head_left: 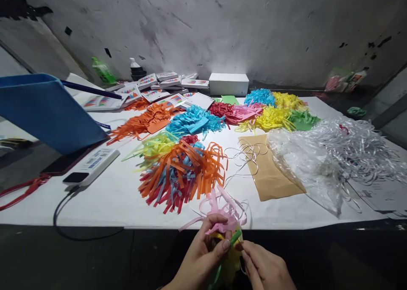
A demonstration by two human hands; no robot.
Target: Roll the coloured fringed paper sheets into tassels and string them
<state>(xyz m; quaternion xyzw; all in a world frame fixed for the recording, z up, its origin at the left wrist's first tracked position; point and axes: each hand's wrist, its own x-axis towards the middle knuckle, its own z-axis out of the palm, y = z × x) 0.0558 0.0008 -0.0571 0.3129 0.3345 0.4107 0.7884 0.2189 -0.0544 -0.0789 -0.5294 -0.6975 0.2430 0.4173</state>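
My left hand [206, 248] is closed around a tassel of paper strips at the table's front edge, with a rolled green end [235, 236] poking out between thumb and fingers. Yellow and green strips hang below that hand, partly hidden. My right hand [265, 264] pinches close beside the green end, seemingly on a thin white string. Its fingertips partly cover what they hold. Just beyond my fingers, a pink paper tassel [222, 209] lies on the table's edge. Behind it spreads an orange tassel [182, 167], bunched with blue and red strips. Loose white string [249, 152] loops nearby.
Fringed paper bundles, including blue ones [194, 119] and yellow ones [274, 117], cover the table's middle. A brown envelope [270, 171], plastic bag [305, 165] and tangled silvery string [356, 148] lie right. A blue folder [47, 107] and white cabled device [92, 167] stand left.
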